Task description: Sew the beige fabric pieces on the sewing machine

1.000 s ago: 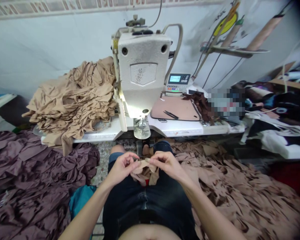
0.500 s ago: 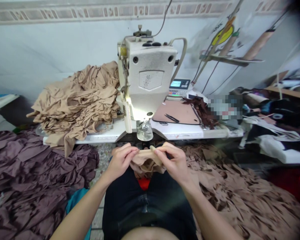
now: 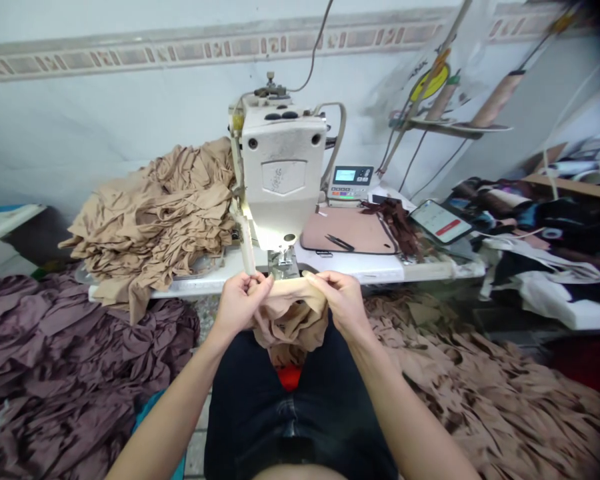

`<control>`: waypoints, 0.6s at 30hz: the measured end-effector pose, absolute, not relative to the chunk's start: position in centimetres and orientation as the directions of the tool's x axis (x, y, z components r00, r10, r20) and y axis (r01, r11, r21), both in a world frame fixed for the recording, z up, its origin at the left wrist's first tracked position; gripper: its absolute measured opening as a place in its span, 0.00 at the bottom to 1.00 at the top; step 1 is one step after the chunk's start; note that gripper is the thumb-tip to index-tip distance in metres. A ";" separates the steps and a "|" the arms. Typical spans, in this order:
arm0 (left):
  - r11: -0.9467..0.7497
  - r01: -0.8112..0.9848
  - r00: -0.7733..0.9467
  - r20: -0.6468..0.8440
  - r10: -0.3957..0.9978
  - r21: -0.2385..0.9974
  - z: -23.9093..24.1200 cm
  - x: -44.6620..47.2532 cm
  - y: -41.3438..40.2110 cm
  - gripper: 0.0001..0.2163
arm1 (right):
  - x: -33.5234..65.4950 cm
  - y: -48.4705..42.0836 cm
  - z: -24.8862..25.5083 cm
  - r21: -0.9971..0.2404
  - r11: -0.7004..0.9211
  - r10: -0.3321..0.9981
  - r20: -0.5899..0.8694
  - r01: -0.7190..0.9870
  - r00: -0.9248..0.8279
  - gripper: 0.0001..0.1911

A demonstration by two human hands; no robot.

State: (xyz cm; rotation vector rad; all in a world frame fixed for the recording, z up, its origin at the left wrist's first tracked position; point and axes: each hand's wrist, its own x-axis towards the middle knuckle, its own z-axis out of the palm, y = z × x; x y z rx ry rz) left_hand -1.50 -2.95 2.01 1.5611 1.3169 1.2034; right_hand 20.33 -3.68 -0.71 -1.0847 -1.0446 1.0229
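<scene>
Cloth in dull purple (image 3: pixel 80 380) lies heaped low at the far left, and above it a crumpled tan pile (image 3: pixel 155 207) sits on the white tabletop (image 3: pixel 210 285). Now to the left hand (image 3: pixel 243 303) — thumb and fingers (image 3: pixel 241 283) pinched closed, gripping one end of the tan garment's edge. That tan garment (image 3: pixel 293 320) hangs between the two hands, above the dark shorts (image 3: pixel 250 413), its upper edge drawn out nearly straight and the rest drooping in loose folds. Just beyond stands the sewing machine (image 3: pixel 283 160), lamp glowing over its needle area. Across to the right hand (image 3: pixel 345 303): thumb and fingers closed as well, clamped on the other end of that edge — a matching pinch. Further right, a control panel (image 3: pixel 349 180) shows a lit screen behind a pink mat (image 3: pixel 363 231) carrying black snips (image 3: pixel 340 242). Next come dark brown strips (image 3: pixel 399 223), a phone (image 3: pixel 441 221) with its screen lit, and, below tabletop level, a brown fabric heap (image 3: pixel 480 380). Thread cones (image 3: pixel 497 100) lean up at upper right.
</scene>
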 end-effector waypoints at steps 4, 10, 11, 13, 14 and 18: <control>-0.188 0.186 -0.029 0.197 0.980 0.964 2.3 -0.7 -2.0 0.11 | 20.5 -2.8 -0.7 -0.978 0.157 0.965 0.122 -0.140 0.232 0.16; -0.223 0.166 -0.031 0.231 0.973 0.961 1.9 -0.1 -0.6 0.11 | 20.6 -1.5 -0.6 -0.970 0.168 0.954 0.116 -0.173 0.277 0.16; -0.210 0.147 -0.024 0.216 0.976 0.966 1.8 0.0 -0.4 0.12 | 20.7 -1.3 -0.6 -0.969 0.171 0.953 0.117 -0.176 0.279 0.16; -0.175 0.096 -0.014 0.177 0.984 0.980 1.5 0.2 0.1 0.13 | 20.8 -1.0 -0.5 -0.968 0.175 0.953 0.121 -0.177 0.279 0.15; -0.160 0.071 -0.009 0.161 0.987 0.985 1.4 0.2 0.3 0.14 | 20.9 -0.9 -0.5 -0.969 0.174 0.953 0.121 -0.177 0.277 0.15; -0.155 0.013 -0.012 0.155 0.988 0.988 1.2 0.4 0.4 0.16 | 20.9 -1.1 -1.2 -0.971 0.147 0.961 0.094 -0.191 0.259 0.17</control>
